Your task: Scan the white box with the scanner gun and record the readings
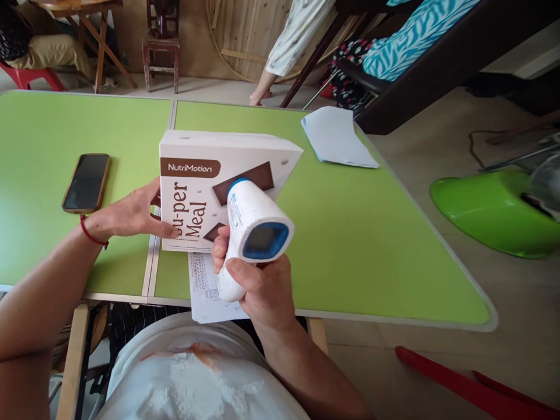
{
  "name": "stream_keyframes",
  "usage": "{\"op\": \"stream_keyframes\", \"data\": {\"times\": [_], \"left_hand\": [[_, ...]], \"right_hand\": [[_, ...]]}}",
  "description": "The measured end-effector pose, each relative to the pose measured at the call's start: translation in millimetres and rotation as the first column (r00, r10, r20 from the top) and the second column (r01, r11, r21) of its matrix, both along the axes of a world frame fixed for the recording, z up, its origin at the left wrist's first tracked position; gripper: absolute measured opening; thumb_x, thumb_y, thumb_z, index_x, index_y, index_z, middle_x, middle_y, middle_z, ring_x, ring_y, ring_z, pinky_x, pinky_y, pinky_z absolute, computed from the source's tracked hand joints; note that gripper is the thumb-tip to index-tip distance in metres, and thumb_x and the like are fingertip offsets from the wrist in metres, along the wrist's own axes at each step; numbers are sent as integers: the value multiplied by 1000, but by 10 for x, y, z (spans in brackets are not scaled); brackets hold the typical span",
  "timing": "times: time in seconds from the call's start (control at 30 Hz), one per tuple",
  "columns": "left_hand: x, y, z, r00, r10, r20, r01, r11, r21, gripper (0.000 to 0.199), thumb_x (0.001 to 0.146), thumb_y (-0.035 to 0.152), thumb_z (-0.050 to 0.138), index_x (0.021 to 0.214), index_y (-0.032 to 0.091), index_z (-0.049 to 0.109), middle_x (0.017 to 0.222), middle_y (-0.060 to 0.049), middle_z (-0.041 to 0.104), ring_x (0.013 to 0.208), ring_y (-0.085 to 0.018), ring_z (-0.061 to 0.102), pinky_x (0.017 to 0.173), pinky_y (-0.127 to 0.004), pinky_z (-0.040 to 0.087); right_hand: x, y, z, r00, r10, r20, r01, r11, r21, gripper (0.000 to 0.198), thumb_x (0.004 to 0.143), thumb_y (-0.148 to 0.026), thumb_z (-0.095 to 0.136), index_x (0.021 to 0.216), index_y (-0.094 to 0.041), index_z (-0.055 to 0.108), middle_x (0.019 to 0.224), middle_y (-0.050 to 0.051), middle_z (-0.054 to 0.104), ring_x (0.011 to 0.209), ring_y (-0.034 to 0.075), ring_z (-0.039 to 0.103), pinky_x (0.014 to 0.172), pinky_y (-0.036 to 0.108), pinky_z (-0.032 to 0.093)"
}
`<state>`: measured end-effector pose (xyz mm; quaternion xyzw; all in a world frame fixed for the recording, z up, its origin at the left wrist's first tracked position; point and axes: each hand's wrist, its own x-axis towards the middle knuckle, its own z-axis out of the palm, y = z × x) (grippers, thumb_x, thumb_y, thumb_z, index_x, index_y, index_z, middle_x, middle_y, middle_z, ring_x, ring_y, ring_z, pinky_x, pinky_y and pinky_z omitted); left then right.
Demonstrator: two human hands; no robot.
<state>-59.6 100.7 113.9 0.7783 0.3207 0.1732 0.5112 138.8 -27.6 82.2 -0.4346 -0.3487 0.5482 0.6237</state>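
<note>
A white and brown meal box (231, 151) with "NutriMotion" printed on it is held upright over the green table. My left hand (142, 213) grips its left edge, the thumb lying across the front. Closed around the handle of a white and blue infrared thermometer (258, 221) is my right hand (262, 286). The thermometer's nose faces the front of the box, covering part of the printed picture; whether they touch I cannot tell. Its dark screen is turned toward me. Below the box, sheets of paper with writing (210, 291) stick out at the table's near edge.
On the green table (359, 233) a phone (86, 182) lies to the left and folded white paper (336, 137) at the back right. A person's leg (293, 41) and a wooden chair (161, 49) are beyond the far edge. A green plastic seat (490, 213) stands at right.
</note>
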Motion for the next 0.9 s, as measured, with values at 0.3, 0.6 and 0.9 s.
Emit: {"op": "stream_keyframes", "data": {"times": [0.3,0.6,0.9], "left_hand": [[-6,10,-8,1000,-13,9,13,1000,11,66,72,37,86,128,18,57,115,-9,73,108,-30,67,92,-40,55],[-10,14,-13,1000,2,-15,-2,1000,29,72,70,40,86,131,19,55,124,-10,71,110,-31,66,93,-41,54],[-17,25,-30,1000,14,-23,-14,1000,7,77,68,40,87,133,18,52,123,-11,70,106,-31,68,90,-42,55]], "right_hand": [[5,-2,-3,1000,-1,21,1,1000,0,25,61,-36,84,74,-22,69,64,-2,66,54,12,56,45,26,47],[7,8,-17,1000,2,12,-3,999,34,25,61,-37,85,76,-23,70,66,-2,67,55,13,57,47,27,49],[8,26,-32,997,-2,76,1,1000,10,33,61,-43,84,81,-23,67,68,-2,65,58,14,55,49,29,47]]}}
